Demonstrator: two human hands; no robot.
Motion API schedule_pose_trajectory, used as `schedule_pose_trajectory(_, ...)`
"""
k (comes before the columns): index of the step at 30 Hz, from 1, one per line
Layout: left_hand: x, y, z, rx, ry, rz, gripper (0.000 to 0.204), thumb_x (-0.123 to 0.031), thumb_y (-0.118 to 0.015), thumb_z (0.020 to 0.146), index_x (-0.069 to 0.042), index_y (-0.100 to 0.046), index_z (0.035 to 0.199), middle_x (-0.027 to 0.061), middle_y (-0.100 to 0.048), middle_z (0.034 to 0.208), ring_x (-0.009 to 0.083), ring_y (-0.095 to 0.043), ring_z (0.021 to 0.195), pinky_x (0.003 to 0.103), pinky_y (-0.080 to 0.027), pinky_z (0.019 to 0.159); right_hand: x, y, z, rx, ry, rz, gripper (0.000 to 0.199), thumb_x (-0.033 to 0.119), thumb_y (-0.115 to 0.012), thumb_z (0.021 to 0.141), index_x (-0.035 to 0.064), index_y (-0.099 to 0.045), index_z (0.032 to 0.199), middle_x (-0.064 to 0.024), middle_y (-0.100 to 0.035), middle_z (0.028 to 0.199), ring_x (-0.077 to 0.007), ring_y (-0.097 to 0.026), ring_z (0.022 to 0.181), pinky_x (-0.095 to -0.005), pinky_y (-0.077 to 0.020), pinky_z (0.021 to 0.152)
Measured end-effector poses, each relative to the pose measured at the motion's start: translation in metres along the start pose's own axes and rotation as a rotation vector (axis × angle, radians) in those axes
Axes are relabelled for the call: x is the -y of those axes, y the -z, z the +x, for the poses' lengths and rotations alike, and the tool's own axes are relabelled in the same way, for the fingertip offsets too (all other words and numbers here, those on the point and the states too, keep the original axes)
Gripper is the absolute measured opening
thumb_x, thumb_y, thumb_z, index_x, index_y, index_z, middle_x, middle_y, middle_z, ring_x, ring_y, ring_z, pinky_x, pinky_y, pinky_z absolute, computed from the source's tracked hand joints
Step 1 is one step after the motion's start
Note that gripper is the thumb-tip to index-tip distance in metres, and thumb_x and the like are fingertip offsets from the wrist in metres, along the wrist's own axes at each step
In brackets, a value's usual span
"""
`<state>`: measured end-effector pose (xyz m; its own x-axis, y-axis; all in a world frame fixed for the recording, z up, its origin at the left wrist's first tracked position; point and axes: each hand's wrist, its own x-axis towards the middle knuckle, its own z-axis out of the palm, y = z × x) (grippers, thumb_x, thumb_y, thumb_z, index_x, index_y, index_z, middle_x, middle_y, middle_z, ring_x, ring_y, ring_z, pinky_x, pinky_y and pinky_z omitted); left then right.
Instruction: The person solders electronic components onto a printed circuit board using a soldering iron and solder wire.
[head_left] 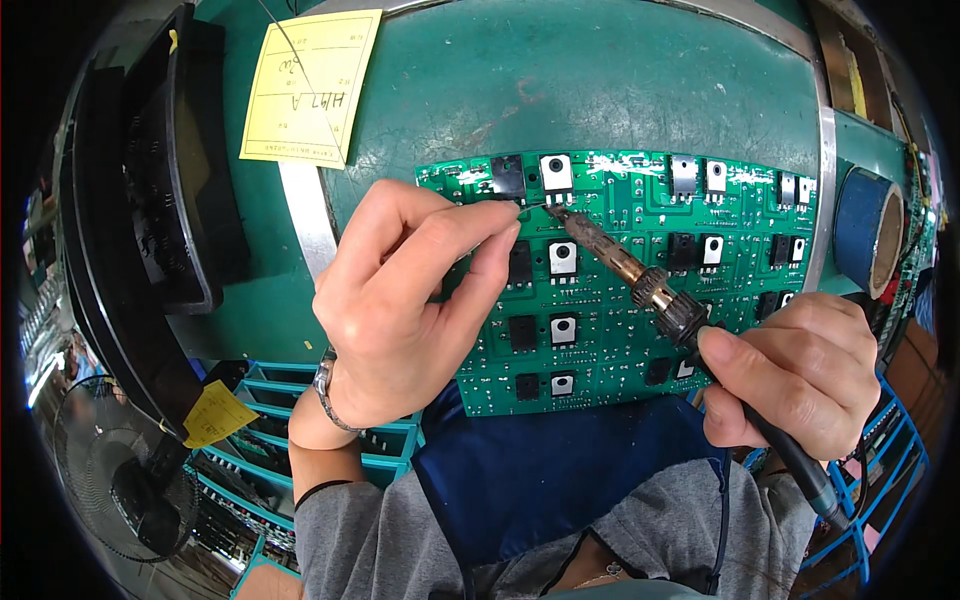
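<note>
A green circuit board (610, 362) lies on the green work surface, with rows of black and silver-faced transistors standing out from it. My right hand (795, 375) is wrapped around the handle of a soldering iron (650, 290), which slants up and to the left. Its dark tip meets the board at the legs of a silver-faced transistor (556, 170) in the far row. From the other side, my left hand (405, 285) pinches a thin solder wire (533, 206) between thumb and forefinger. The wire's end reaches the iron's tip; whether they touch is too small to tell.
Beyond my left hand lies a yellow paper slip (308, 95). Black trays (165, 170) stand at the left, above a fan (120, 470) and a teal rack (275, 385). A blue roll of tape (866, 228) sits right of the board, past a metal strip (826, 190).
</note>
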<state>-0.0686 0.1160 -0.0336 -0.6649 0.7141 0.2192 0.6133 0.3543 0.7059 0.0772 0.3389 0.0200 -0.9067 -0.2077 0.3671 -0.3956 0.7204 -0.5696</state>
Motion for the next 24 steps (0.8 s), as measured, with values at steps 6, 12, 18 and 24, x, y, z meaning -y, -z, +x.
schedule_pose_trajectory(6,0.0001,0.0014,-0.0007,-0.005,0.006,0.006,0.023,0.006,-0.079,0.074,-0.004,-0.075,0.094,-0.0018,-0.053,0.08,0.0025,-0.04,0.059,0.019,-0.03,0.05,-0.0007,-0.0026,-0.0007,-0.008,0.005,0.003,0.025,0.019,-0.076,0.08,-0.0039,-0.072,0.09,-0.0022,-0.058,0.061,-0.0133,-0.055,0.047,-0.0239,-0.0358,0.039)
schedule_pose_trajectory(12,-0.0005,0.0003,-0.0014,-0.005,0.022,0.002,0.022,0.006,-0.078,0.074,-0.004,-0.075,0.093,-0.0017,-0.053,0.079,0.0026,-0.04,0.059,0.019,-0.031,0.05,-0.0011,-0.0022,-0.0011,-0.008,0.013,0.002,0.025,0.019,-0.076,0.08,-0.0039,-0.072,0.09,-0.0025,-0.059,0.061,-0.0133,-0.056,0.047,-0.0237,-0.036,0.039)
schedule_pose_trajectory(18,-0.0018,0.0005,0.0025,0.0,0.012,-0.007,0.022,0.006,-0.078,0.075,-0.004,-0.075,0.093,-0.0016,-0.054,0.079,0.0026,-0.042,0.06,0.019,-0.032,0.05,0.0003,0.0013,-0.0013,-0.009,0.004,-0.012,0.026,0.019,-0.077,0.079,-0.0037,-0.072,0.09,-0.0022,-0.059,0.06,-0.0132,-0.056,0.047,-0.0237,-0.0361,0.039)
schedule_pose_trajectory(24,0.0007,-0.0008,-0.0005,0.01,0.022,0.008,0.022,0.006,-0.078,0.074,-0.004,-0.075,0.093,-0.0018,-0.054,0.079,0.0029,-0.043,0.06,0.019,-0.033,0.051,-0.003,-0.0044,-0.001,-0.022,0.009,0.011,0.025,0.019,-0.077,0.078,-0.0035,-0.072,0.09,-0.0023,-0.059,0.06,-0.0134,-0.055,0.046,-0.0239,-0.0362,0.039)
